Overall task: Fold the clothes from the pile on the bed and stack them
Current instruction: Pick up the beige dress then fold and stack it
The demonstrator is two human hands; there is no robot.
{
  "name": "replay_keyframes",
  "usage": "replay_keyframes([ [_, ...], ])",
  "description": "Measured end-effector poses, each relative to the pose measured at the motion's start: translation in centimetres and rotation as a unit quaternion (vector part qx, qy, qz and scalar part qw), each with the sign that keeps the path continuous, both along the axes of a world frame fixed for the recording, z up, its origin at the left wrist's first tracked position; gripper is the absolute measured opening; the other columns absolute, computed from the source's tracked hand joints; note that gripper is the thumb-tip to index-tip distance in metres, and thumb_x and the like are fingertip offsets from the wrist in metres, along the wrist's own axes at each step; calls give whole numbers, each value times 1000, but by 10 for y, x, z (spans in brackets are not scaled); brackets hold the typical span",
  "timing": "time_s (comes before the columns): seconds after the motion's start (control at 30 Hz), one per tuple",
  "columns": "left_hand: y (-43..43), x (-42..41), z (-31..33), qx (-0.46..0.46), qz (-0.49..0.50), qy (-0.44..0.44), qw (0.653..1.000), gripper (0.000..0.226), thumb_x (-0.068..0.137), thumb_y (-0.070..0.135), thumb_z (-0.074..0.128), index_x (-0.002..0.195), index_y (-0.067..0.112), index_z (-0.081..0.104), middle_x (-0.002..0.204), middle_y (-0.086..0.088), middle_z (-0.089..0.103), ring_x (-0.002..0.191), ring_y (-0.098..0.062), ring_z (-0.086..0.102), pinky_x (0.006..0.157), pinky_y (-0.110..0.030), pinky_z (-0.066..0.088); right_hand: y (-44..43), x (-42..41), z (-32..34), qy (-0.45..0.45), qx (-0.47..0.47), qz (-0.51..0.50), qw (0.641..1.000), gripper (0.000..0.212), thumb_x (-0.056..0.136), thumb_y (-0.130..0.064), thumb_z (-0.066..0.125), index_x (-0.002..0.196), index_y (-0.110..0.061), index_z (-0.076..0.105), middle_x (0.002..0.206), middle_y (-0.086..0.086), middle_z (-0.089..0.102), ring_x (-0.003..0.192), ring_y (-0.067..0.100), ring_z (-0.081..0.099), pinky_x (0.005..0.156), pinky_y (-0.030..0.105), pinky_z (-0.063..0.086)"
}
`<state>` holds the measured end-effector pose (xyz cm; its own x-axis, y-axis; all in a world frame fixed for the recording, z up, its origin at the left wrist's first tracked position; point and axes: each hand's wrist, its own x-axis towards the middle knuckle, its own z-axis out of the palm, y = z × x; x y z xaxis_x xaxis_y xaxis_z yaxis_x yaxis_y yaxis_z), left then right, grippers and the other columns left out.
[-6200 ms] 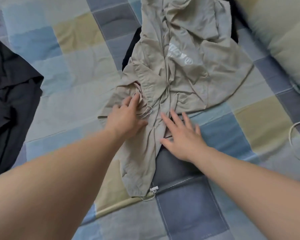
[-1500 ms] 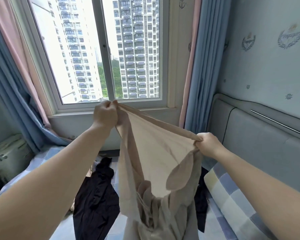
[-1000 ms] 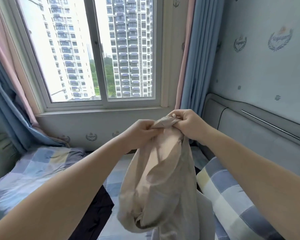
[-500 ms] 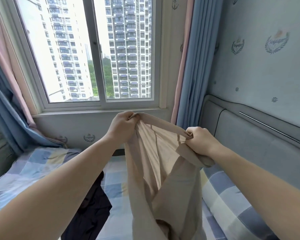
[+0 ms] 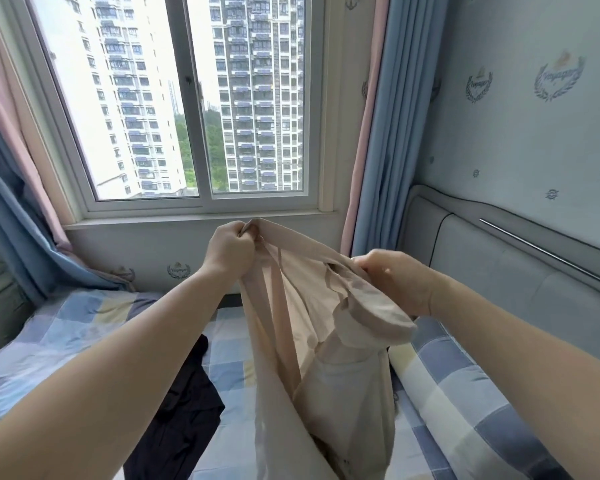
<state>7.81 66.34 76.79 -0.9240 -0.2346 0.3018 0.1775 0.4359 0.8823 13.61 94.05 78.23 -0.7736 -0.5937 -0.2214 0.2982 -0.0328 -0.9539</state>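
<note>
I hold a beige garment (image 5: 312, 348) up in the air over the bed. My left hand (image 5: 231, 249) grips its top edge at the upper left, fingers curled round the cloth. My right hand (image 5: 393, 278) pinches the same edge lower and to the right, with a flap of fabric hanging under it. The rest of the garment hangs down in loose folds and runs out of the bottom of the frame. A black garment (image 5: 184, 414) lies crumpled on the checked bedspread (image 5: 66, 327) below my left forearm.
A checked pillow (image 5: 464, 403) lies along the padded grey headboard (image 5: 499, 271) on the right. Straight ahead are a window (image 5: 194, 98) and blue and pink curtains (image 5: 378, 133). Another curtain (image 5: 11, 202) hangs down to the bed at the left.
Since a second ago my hands have drawn apart from a joined hold, spreading the garment's top edge. Over the last half second the hold barely shifted. Earlier the garment lay on the bed.
</note>
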Motion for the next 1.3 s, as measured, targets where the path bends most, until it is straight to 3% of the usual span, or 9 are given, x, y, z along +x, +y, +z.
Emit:
replay_keyframes([
  [0.13,8,4,-4,-46,-45,-41,997,11,95,21,59,101,16,67,88,-2,66,81,-25,62,68,-30,47,-1,-16,-9,191,174,-109,960,11,91,0,64,89,-10,61,77,7,59,66,16,56,59,28,47],
  [0.3,36,32,6,-169,-140,26,975,87,69,52,67,149,38,37,163,11,23,148,-9,16,117,-38,21,-7,-28,-1,351,283,-154,879,26,81,-18,78,93,-1,62,82,8,62,74,16,56,71,35,47],
  [0.43,62,47,10,-94,-304,-44,947,68,81,34,83,140,26,49,127,12,59,108,6,57,97,-14,47,-24,-25,7,433,320,-161,828,18,83,-23,76,82,-12,61,69,-2,60,62,9,53,61,28,43],
  [0.6,56,34,-6,-168,-229,-2,959,6,85,23,74,89,19,73,87,-3,74,80,-16,70,78,-41,59,-26,-21,17,416,316,-145,840,26,81,-26,82,78,-11,61,68,-5,54,61,5,48,59,18,39],
  [0.8,44,29,7,-171,-158,54,971,24,77,-5,47,66,14,55,50,8,52,43,-12,49,44,-24,38,-3,-23,-4,387,434,-97,808,11,81,-14,70,81,-14,59,76,1,60,70,17,55,64,30,44],
  [0.93,37,27,11,-197,-116,50,972,25,72,-2,43,69,17,58,59,1,61,55,-24,60,48,-27,47,11,-27,-22,382,464,-127,789,13,83,-21,66,76,-16,57,74,-1,59,69,17,53,63,31,42],
  [1.03,29,25,5,-259,-73,34,962,24,76,-1,46,77,19,59,72,-1,65,69,-27,63,58,-37,56,12,-25,-27,337,361,-128,860,16,90,-21,64,81,-9,58,72,4,60,66,14,51,63,32,43],
  [1.17,29,34,-1,-436,-174,-136,872,47,80,18,71,121,29,52,113,2,61,98,-22,63,86,-42,57,7,-22,-24,324,254,-147,900,10,98,-17,63,91,-18,69,89,9,75,79,20,67,74,36,57],
  [1.3,41,47,-2,-108,-319,-167,926,50,74,39,85,118,27,63,103,3,71,93,-13,70,84,-33,58,-10,-18,-9,377,228,-134,887,15,97,-14,64,94,-21,77,91,1,76,90,14,70,87,28,57],
])
